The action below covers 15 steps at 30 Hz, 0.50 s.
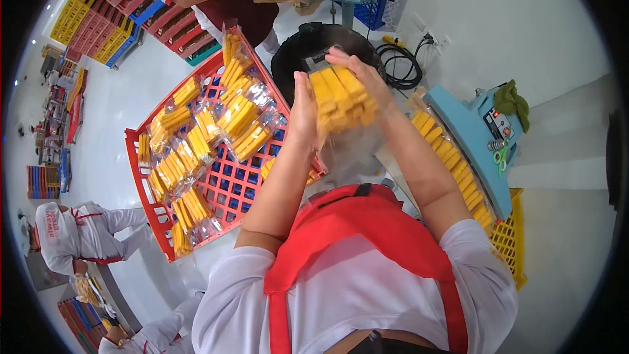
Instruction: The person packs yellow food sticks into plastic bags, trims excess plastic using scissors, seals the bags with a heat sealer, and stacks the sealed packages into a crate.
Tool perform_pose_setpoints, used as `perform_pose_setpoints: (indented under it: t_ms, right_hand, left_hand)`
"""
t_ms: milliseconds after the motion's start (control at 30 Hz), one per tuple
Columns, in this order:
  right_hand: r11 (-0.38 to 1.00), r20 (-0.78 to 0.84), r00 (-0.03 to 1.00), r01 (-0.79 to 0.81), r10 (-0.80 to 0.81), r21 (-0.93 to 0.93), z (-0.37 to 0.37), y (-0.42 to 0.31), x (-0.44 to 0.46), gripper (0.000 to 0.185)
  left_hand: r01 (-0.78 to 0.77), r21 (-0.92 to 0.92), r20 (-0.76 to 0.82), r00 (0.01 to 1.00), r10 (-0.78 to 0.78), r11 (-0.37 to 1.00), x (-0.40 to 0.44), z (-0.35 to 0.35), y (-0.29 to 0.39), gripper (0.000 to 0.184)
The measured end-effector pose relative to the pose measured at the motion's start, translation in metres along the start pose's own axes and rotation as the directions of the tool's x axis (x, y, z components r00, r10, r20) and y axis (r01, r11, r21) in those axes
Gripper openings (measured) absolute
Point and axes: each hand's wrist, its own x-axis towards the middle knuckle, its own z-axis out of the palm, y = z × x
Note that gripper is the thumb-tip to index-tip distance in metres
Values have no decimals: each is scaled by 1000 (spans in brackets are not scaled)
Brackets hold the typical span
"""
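Crate [259, 64], left of centre, holds bagged yellow sticks [239, 115], its raised walls presumably keeping slick packs from sliding out. Centre: left hand [304, 115], fingers up, and right hand [368, 77], slanting up-left, clasp a yellow stick bundle [342, 97] between palms, probably against spillage. Right: more sticks [452, 157] line blue sealer [481, 151], seemingly for easy reach.

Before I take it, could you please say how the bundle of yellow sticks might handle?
The bundle is probably stiff, as its sticks look thick and blocky. It may spread apart, being many pieces between left hand and right hand.
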Motion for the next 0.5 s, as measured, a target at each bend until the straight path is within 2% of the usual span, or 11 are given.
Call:
perform_pose_setpoints:
  t_ms: [67,100,133,167,200,233,333,367,400,467,500]
  right_hand:
    - [695,-2,868,-395,496,601,11,8,-10,44]
    - [553,85,890,-351,448,756,12,30,-11,39]
    - [555,82,891,-348,447,756,16,42,-15,39]
    - [559,-48,876,-263,480,786,18,52,-20,37]
    - [566,-175,842,-175,510,806,20,53,-21,36]
    - [594,-63,910,-214,409,775,18,54,-18,34]
    - [554,17,865,-336,501,761,20,30,-19,33]
    - [623,-23,856,-357,517,696,25,16,-18,32]
    - [621,-15,858,-360,514,696,27,5,-17,32]
    - [871,-121,880,-421,460,252,24,-10,-17,36]
    - [891,-56,930,-328,362,315,21,-11,-15,42]
  left_hand:
    - [-200,241,-48,975,217,950,-2,-1,-3,67]
    - [-280,347,-29,951,308,895,-6,3,-4,66]
    - [-351,447,-9,918,396,823,-10,6,-6,70]
    - [-242,798,45,938,345,552,-6,-11,-4,71]
    - [-213,924,104,939,328,317,-8,-14,-1,81]
    - [-189,980,163,937,310,55,-11,-17,3,91]
    - [-414,905,415,812,411,-97,-19,-13,-2,105]
    - [-355,914,405,770,494,-196,-15,-16,-5,122]
    - [-350,915,403,767,499,-200,-15,-16,-5,122]
    - [-374,918,238,781,577,128,-16,-15,-2,123]
    - [-408,896,238,772,589,174,-20,-5,3,122]
